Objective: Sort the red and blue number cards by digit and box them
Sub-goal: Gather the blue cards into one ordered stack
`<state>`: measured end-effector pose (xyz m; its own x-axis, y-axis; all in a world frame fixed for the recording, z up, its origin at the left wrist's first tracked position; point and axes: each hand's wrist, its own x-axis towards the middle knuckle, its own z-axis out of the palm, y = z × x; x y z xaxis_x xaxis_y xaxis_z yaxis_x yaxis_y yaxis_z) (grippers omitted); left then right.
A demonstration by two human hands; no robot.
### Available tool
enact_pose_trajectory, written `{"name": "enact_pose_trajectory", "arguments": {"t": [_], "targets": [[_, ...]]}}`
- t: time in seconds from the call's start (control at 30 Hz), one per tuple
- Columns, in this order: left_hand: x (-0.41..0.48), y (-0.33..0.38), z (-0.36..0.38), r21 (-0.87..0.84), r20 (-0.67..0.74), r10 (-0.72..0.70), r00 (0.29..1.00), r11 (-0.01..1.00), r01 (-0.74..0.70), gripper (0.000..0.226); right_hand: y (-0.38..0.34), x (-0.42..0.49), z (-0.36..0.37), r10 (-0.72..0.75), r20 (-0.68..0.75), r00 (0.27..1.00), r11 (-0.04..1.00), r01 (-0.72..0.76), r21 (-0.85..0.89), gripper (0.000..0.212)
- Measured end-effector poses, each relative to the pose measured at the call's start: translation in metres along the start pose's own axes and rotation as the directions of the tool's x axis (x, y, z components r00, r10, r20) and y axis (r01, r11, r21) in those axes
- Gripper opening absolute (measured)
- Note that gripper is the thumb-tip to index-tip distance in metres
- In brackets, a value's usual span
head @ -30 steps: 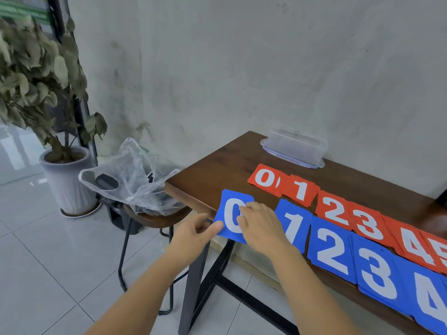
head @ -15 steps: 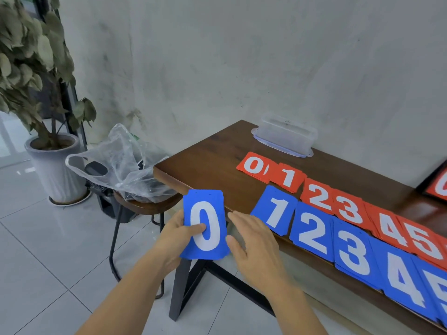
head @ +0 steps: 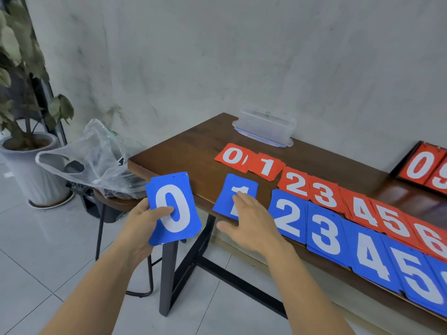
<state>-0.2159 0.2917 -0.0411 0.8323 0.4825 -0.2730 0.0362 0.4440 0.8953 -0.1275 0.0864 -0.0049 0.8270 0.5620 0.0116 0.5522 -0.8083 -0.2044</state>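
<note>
Shifted right hand (head: 251,221) onto blue rectangular "1" card stack (head: 227,197), fingers straight and flat; gripping blue "0" card stack (head: 183,189) in left hand (head: 140,221), just leftward.

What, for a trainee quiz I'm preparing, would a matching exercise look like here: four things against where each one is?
Things:
1. blue 0 cards
2. blue 1 cards
3. clear box
4. plastic bag

Places:
A. on the stool beside the table
B. under the right hand, on the table
C. at the table's far edge, against the wall
D. held in the left hand, off the table

Pairs: 1-D, 2-B, 3-C, 4-A.
</note>
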Motion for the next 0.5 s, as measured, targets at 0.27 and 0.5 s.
{"name": "enact_pose_trajectory", "arguments": {"t": [0.27, 0.5], "targets": [[-0.001, -0.001, 0.023, 0.006, 0.033, 0.007, 0.999, 1.0, -0.007, 0.026, 0.006, -0.014, 0.008, -0.134, -0.079, 0.988, 0.989, 0.138, 0.059, 0.085], [0.003, -0.012, 0.051, 0.055, 0.018, -0.004, 1.0, 0.999, 0.003, 0.029, 0.01, 0.0, 0.017, 0.013, -0.093, 0.996, 1.0, -0.011, 0.022, 0.101]]}}
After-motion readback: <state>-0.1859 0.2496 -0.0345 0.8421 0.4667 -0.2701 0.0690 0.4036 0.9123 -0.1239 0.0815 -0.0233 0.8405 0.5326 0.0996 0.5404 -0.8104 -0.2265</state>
